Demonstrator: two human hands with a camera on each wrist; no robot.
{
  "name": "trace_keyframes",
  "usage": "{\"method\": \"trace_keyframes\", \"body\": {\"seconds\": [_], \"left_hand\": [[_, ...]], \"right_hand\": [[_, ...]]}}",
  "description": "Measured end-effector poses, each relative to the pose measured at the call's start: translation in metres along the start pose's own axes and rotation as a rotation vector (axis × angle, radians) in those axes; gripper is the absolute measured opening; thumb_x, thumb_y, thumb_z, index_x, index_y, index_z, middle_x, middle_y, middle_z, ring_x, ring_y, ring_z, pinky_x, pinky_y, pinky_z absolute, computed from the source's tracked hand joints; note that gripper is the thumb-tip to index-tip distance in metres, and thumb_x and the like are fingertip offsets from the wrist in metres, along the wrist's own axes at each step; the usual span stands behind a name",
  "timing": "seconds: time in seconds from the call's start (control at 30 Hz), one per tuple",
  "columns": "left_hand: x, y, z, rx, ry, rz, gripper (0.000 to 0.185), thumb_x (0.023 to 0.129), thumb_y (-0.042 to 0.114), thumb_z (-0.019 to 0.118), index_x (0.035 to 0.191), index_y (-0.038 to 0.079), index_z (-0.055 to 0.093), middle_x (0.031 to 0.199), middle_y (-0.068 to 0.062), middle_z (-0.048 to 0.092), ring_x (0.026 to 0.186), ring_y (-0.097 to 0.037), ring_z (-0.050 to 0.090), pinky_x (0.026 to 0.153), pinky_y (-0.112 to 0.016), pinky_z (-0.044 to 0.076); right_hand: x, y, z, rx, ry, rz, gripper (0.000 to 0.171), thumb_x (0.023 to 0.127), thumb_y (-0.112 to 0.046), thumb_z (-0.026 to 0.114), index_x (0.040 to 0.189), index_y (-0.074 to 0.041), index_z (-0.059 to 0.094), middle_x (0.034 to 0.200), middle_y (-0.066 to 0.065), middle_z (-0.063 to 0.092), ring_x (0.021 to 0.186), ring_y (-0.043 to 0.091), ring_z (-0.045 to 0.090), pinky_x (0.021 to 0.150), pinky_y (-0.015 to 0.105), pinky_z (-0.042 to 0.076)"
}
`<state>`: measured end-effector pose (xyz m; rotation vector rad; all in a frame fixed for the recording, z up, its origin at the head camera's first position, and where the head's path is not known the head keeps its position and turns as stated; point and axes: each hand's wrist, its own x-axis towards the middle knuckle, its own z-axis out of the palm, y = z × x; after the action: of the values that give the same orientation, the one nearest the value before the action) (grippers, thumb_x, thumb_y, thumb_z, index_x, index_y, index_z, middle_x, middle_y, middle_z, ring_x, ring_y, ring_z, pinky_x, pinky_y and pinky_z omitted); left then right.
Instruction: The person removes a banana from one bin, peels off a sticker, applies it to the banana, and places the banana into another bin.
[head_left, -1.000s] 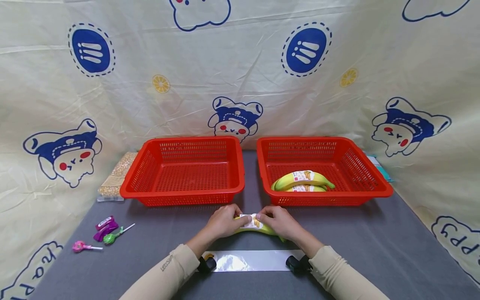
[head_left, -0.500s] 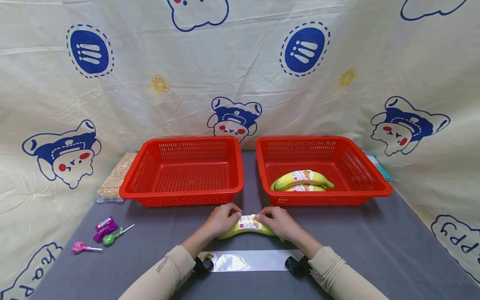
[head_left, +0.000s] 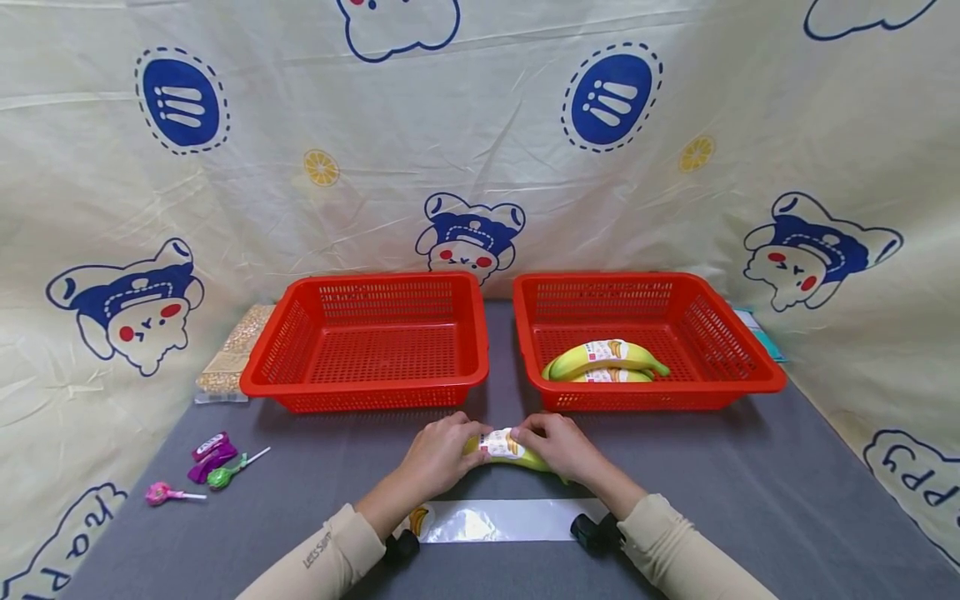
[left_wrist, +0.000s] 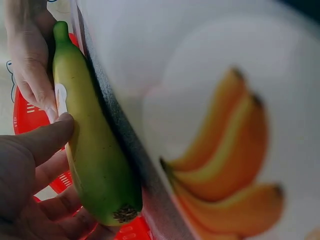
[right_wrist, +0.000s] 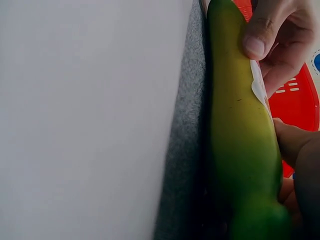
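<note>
A yellow-green banana (head_left: 534, 461) lies crosswise on the grey cloth, with a printed white label (head_left: 501, 444) across its middle. My left hand (head_left: 441, 450) holds its left end; in the left wrist view the thumb (left_wrist: 52, 137) presses beside the label and the other fingers lie behind the banana. At the label's right edge, my right hand (head_left: 561, 448) grips the banana with thumb and fingers. The right wrist view shows a label edge (right_wrist: 259, 90) standing slightly off the peel. Nearer the body lies a glossy white strip (head_left: 510, 521) with a banana picture at its left end.
Two red baskets stand behind the hands: the left basket (head_left: 363, 392) and the right basket (head_left: 675, 390), which contains labelled bananas (head_left: 600, 360). Lollipops (head_left: 220, 477) and a purple-wrapped sweet (head_left: 212, 457) lie at left. A bag of grains (head_left: 236, 350) leans beside the left basket.
My left thumb first moves left off the label, baring the banana's left end. Now the left hand covers that end again, slightly nearer the body. The right hand stays in place.
</note>
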<state>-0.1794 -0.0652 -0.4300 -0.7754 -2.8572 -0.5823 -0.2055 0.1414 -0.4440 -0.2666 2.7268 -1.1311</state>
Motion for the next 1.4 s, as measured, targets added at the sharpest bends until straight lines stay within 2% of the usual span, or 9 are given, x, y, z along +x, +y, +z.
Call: {"method": "trace_keyframes", "body": {"seconds": [0.13,0.33,0.57,0.8,1.03,1.23,1.4], "left_hand": [[0.002,-0.002,0.002,-0.005,0.0,0.003,0.034,0.081,0.033,0.072,0.111,0.017,0.07,0.086,0.001,0.063,0.071,-0.01,0.054,0.061,-0.024,0.043],[0.003,-0.002,0.001,-0.015,-0.025,-0.013,0.037,0.081,0.032,0.072,0.112,0.012,0.07,0.09,-0.001,0.064,0.074,-0.011,0.055,0.065,-0.026,0.045],[0.003,-0.003,0.002,-0.018,-0.014,0.001,0.038,0.079,0.031,0.074,0.108,0.007,0.07,0.09,-0.003,0.064,0.073,-0.011,0.054,0.063,-0.024,0.044],[0.003,-0.004,0.002,-0.024,-0.016,0.001,0.038,0.08,0.03,0.074,0.109,0.006,0.07,0.092,-0.005,0.065,0.076,-0.013,0.056,0.066,-0.026,0.045],[0.002,-0.004,0.002,-0.023,-0.016,-0.003,0.038,0.081,0.03,0.073,0.11,0.006,0.07,0.094,-0.005,0.065,0.08,-0.015,0.059,0.07,-0.03,0.048],[0.001,-0.004,0.002,-0.039,-0.015,-0.003,0.038,0.081,0.03,0.072,0.111,0.007,0.069,0.093,-0.004,0.065,0.079,-0.014,0.058,0.069,-0.028,0.047],[0.001,-0.004,0.002,-0.041,-0.012,-0.002,0.038,0.081,0.03,0.072,0.111,0.007,0.07,0.093,-0.004,0.065,0.081,-0.015,0.059,0.071,-0.03,0.048]], "right_hand": [[-0.001,0.002,0.002,-0.033,0.035,-0.055,0.024,0.087,-0.032,0.065,0.098,-0.011,0.07,0.087,-0.001,0.064,0.078,0.012,0.051,0.069,0.027,0.041],[-0.008,-0.003,0.002,-0.116,0.11,-0.232,0.032,0.08,-0.031,0.073,0.109,-0.018,0.068,0.09,-0.003,0.059,0.082,0.011,0.049,0.072,0.027,0.04],[-0.011,-0.009,0.006,-0.243,0.163,-0.362,0.032,0.076,-0.034,0.077,0.106,-0.026,0.07,0.095,-0.002,0.058,0.09,0.014,0.05,0.075,0.03,0.039],[-0.013,-0.01,0.007,-0.354,0.159,-0.337,0.032,0.074,-0.039,0.077,0.104,-0.031,0.072,0.093,-0.005,0.057,0.087,0.012,0.046,0.072,0.027,0.037],[-0.018,-0.009,0.003,-0.444,0.159,-0.297,0.038,0.074,-0.04,0.077,0.11,-0.027,0.07,0.093,-0.002,0.059,0.085,0.014,0.047,0.071,0.031,0.039],[-0.023,-0.003,-0.001,-0.466,0.184,-0.262,0.04,0.072,-0.042,0.078,0.107,-0.023,0.071,0.091,0.0,0.06,0.085,0.015,0.048,0.072,0.032,0.04],[-0.024,-0.002,-0.002,-0.457,0.167,-0.246,0.042,0.072,-0.04,0.078,0.108,-0.021,0.07,0.092,0.0,0.059,0.085,0.015,0.048,0.072,0.032,0.041]]}}
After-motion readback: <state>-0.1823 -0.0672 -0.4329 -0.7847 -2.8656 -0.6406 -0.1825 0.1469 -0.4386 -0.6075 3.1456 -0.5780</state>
